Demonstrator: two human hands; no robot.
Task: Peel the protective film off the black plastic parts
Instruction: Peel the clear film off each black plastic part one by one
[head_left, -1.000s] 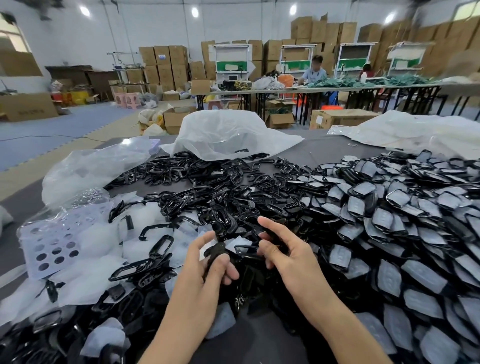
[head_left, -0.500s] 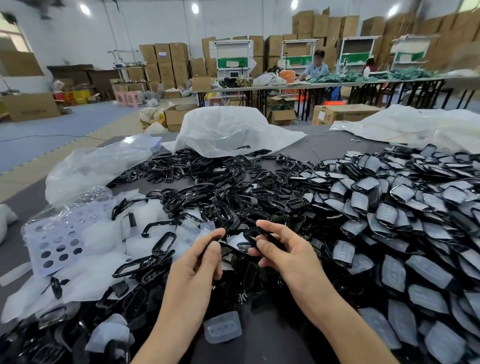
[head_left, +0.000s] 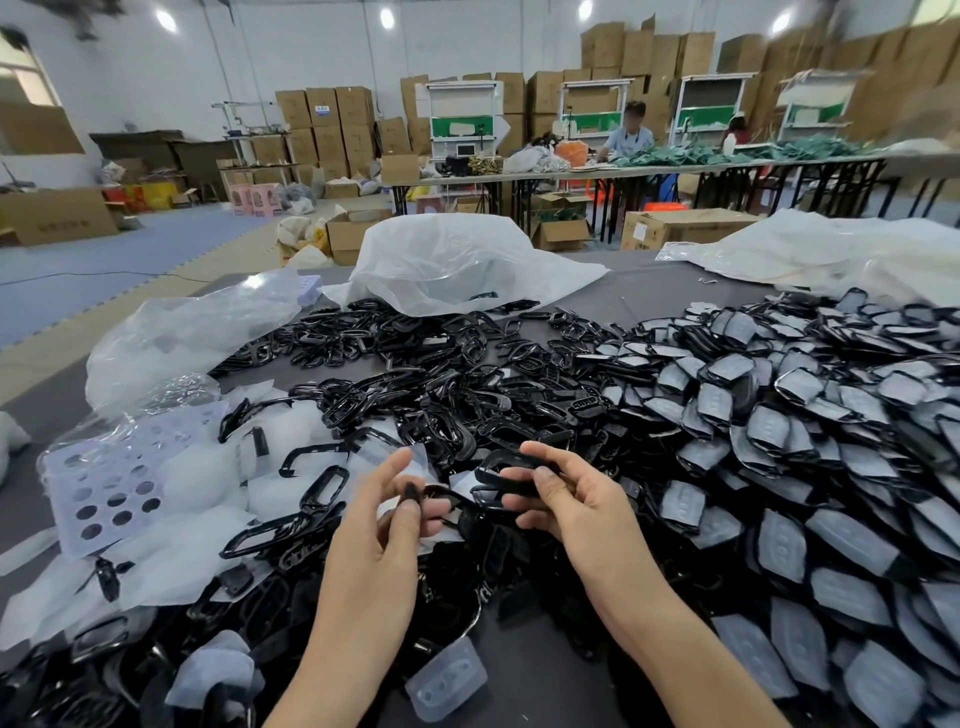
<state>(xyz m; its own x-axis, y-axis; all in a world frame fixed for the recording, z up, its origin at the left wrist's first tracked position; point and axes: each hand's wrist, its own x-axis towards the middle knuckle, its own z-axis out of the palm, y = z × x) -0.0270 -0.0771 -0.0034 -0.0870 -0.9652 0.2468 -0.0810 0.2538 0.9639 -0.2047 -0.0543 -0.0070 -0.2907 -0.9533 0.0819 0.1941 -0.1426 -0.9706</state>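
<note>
Inspector: Position of the black plastic frame-shaped part (head_left: 506, 470) is to be stated.

Technician: It is held above the near middle of the dark grey bench (head_left: 649, 296), over the piled stock. It is gripped by the right hand (head_left: 576, 514), with thumb and fingers curled round its right end.

Inspector: State of the left hand (head_left: 384, 525) is required.

Technician: Its thumb and forefinger are pinched together on a small dark piece (head_left: 410, 491), just left of the held part. What that piece is cannot be told, nor whether the two are joined.

Inspector: Stock on the bench is to be listed.

Technician: A heap of black parts covered with grey translucent film (head_left: 779, 415) is spread along the right side. Bare glossy black frames (head_left: 415, 353) are piled across the middle. Loose pieces of whitish translucent film (head_left: 208, 499) are gathered at the left side, beside a lilac perforated sheet (head_left: 104, 488). One clear moulded film piece (head_left: 447, 680) is laid at the near edge, between the forearms. Crumpled white plastic bags (head_left: 457, 260) are placed at the far edge.
</note>
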